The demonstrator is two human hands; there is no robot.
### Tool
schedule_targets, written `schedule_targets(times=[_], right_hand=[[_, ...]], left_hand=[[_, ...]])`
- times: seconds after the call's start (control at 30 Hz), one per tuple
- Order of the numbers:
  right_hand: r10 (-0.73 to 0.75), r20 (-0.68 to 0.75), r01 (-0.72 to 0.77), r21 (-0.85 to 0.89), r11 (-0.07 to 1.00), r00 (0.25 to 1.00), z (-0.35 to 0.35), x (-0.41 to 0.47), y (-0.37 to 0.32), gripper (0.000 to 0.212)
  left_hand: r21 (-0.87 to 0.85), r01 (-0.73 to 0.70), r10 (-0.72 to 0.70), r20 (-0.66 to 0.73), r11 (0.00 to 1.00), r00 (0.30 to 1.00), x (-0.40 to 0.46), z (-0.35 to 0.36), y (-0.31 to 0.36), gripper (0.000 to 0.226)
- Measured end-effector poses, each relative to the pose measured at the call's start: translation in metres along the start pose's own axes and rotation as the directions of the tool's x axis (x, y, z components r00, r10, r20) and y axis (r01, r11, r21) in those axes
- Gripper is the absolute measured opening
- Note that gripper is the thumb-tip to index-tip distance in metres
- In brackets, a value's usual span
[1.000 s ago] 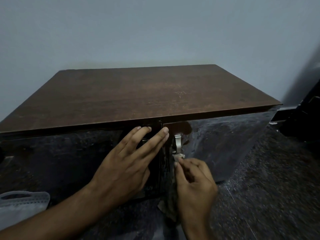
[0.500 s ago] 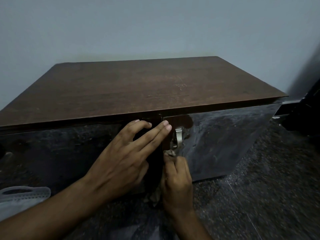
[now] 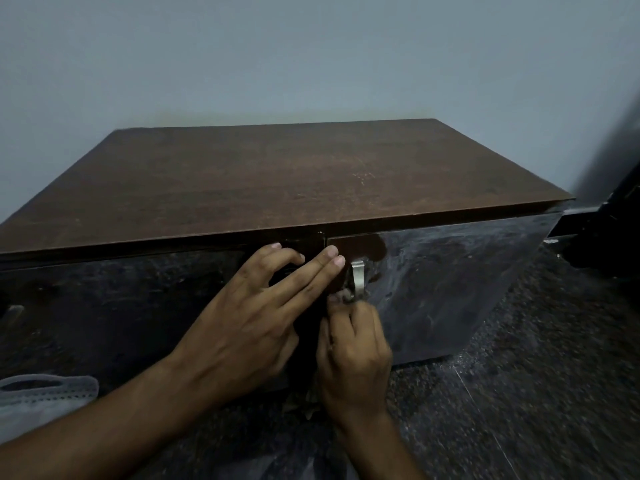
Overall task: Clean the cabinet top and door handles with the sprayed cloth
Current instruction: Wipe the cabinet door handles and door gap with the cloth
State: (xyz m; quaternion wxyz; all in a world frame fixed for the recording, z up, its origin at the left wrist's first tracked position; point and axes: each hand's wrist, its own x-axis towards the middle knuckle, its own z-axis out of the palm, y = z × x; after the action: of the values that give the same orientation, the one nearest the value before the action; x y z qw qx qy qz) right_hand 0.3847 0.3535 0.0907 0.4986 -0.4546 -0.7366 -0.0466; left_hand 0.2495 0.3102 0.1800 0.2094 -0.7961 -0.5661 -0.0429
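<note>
Cabinet top (image 3: 277, 174): brown wood-grain panel filling the middle of the frame, set against a plain grey wall (image 3: 311, 57); faint scratch marks show right of its centre.
Cabinet front: two glossy dark doors below the top edge; the seam between them runs down at centre frame. The right door (image 3: 450, 278) carries pale streaks and smears.
Right door handle (image 3: 358, 280): curved silver metal piece fixed upright on the right door, just right of the seam.
Left door handle: mostly hidden under the left hand; its form cannot be made out.
Left hand (image 3: 249, 317): enters from the lower left of the frame, fingers extended and relaxed, lying flat against the left door at the seam; the index finger bends slightly, and two fingertips reach across toward the right door. It holds nothing.
Right hand (image 3: 353, 351): enters from the lower centre, fingers curled, pinching the cloth and pressing it against the lower end of the right door handle.
Cloth (image 3: 341, 295): a pale bunched portion shows above the right-hand fingertips, touching the handle base; a crumpled dark portion hangs below the wrist at lower centre.
Floor (image 3: 519, 393): dark speckled stone, lower right of the frame.
Bag (image 3: 41, 400): pale, with a cut-out handle, lower left edge.
Dark furniture (image 3: 609, 223): right edge, detail unclear.
</note>
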Motion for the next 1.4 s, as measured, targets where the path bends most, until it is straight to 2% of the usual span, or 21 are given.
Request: schedule_targets(times=[0.13,0.2,0.37,0.47,0.57,0.63,0.73,0.8,0.87,0.93,1.0,1.1,1.23,1.4], right_hand=[[-0.052,-0.145,0.048,-0.033,0.998,0.988,-0.01,0.028,-0.004,0.003],[-0.074,-0.152,0.065,-0.067,0.996,0.986,-0.009,0.027,-0.001,0.002],[-0.111,-0.066,0.106,-0.087,0.991,0.992,0.005,0.003,0.008,0.008],[-0.115,-0.133,0.111,-0.036,0.993,0.984,-0.002,0.018,0.003,0.003],[-0.125,-0.222,0.124,-0.018,0.992,0.967,-0.008,0.036,-0.004,0.009],[-0.14,-0.207,0.132,-0.053,0.99,0.968,-0.006,0.031,0.0,0.007],[-0.123,-0.088,0.118,-0.06,0.991,0.989,0.0,0.003,0.012,0.007],[-0.081,-0.049,0.082,0.026,0.996,0.996,-0.003,-0.012,0.016,0.009],[0.048,-0.124,-0.03,0.143,0.989,0.991,-0.012,-0.012,0.016,0.007],[0.266,-0.246,-0.189,0.296,0.936,0.932,-0.026,-0.001,0.017,0.007],[0.409,-0.301,-0.265,0.419,0.868,0.862,-0.037,0.018,0.016,0.008],[0.451,-0.312,-0.25,0.516,0.82,0.836,-0.037,0.049,0.011,0.012],[0.356,-0.301,-0.192,0.462,0.866,0.885,-0.02,0.061,0.008,0.007],[0.495,-0.121,-0.401,0.44,0.804,0.86,-0.011,0.025,0.022,0.018]], left_hand=[[-0.031,0.009,-0.008,0.022,0.999,1.0,0.0,0.0,-0.001,0.094],[-0.033,0.007,-0.006,0.025,0.999,1.0,-0.001,0.0,-0.001,0.095],[-0.041,0.004,-0.003,0.012,0.999,1.0,-0.001,0.001,-0.001,0.092],[-0.055,0.009,-0.008,0.009,0.998,1.0,-0.001,0.001,-0.001,0.093],[-0.062,0.013,-0.012,0.011,0.998,1.0,0.0,0.0,0.0,0.094],[-0.066,0.018,-0.017,0.025,0.998,1.0,0.0,0.0,0.0,0.094],[-0.056,0.025,-0.023,0.037,0.998,0.999,-0.002,0.0,0.0,0.094],[-0.055,0.023,-0.021,0.031,0.998,0.999,-0.002,0.001,0.0,0.093],[-0.062,0.02,-0.019,0.025,0.998,1.0,-0.001,0.001,0.0,0.095],[-0.066,0.022,-0.021,0.023,0.998,1.0,0.0,0.001,0.0,0.095],[-0.066,0.025,-0.024,0.019,0.997,1.0,0.0,0.001,0.001,0.096],[-0.057,0.02,-0.019,0.011,0.998,1.0,0.001,0.001,0.0,0.097],[-0.053,0.014,-0.012,0.045,0.999,0.999,0.001,0.0,0.001,0.101],[-0.057,0.02,-0.019,0.019,0.998,1.0,0.0,0.001,0.001,0.095]])
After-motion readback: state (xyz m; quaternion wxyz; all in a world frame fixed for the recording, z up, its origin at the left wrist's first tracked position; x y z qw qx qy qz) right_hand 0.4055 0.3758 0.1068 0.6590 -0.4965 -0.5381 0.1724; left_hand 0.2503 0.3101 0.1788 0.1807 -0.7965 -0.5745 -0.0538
